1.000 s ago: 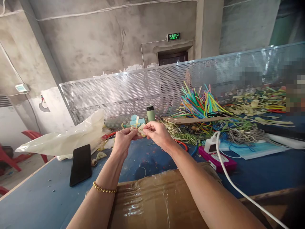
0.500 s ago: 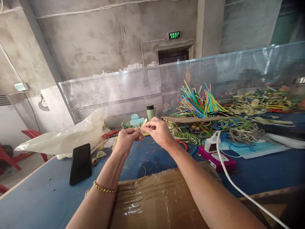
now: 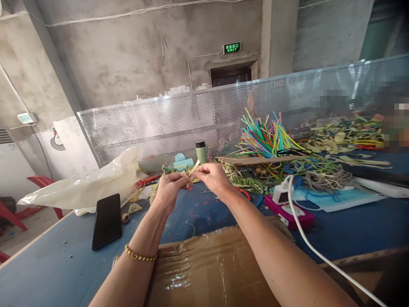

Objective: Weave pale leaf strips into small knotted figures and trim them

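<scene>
Your left hand [image 3: 168, 189] pinched pale strip [image 3: 194, 167] between thumb and fingers; your right hand [image 3: 213, 177] pinched it too, each grip pressed nearly closed. Strip slanted upward between both hands, above blue surface [image 3: 204, 215], near green bottle [image 3: 201, 153]. Lit sign [image 3: 231, 48] read "安全出口 EXIT". Your fingers hid strip's lower part; one piece or several, couldn't tell. Bottle's base sat hidden behind your right hand; far right was pixelated.

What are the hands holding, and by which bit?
A pale strip. The left hand and right hand seem to pinch its lower part; one end sticks up.
</scene>
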Demonstrator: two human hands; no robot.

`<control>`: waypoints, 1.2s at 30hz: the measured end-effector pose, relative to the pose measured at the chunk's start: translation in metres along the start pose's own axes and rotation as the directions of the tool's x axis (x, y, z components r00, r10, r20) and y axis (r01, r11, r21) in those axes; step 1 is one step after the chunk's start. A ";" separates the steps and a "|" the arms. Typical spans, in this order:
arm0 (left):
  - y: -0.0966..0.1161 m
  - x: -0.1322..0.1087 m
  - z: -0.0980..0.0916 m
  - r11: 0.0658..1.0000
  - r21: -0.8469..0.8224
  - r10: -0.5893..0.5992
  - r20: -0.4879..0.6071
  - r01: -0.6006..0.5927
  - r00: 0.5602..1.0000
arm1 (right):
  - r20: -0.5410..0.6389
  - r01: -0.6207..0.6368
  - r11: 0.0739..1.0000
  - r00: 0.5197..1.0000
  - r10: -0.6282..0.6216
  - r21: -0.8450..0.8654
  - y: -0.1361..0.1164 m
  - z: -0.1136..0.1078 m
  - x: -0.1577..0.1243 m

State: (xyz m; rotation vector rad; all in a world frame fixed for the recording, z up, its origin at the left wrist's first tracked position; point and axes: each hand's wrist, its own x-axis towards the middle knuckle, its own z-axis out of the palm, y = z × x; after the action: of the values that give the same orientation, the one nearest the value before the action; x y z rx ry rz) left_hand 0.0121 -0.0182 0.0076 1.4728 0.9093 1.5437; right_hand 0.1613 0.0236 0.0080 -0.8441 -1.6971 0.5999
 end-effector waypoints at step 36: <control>0.005 -0.001 -0.012 0.954 0.293 0.004 0.175 -0.056 0.985 | 0.122 0.160 0.967 0.983 -0.137 -0.199 -0.002 0.000 -0.004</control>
State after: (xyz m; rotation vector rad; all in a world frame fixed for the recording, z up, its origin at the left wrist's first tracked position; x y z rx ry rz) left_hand -0.0002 -0.0207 0.0111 1.8102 1.0533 1.3157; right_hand 0.1619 0.0197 0.0073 -0.8341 -1.9270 0.3747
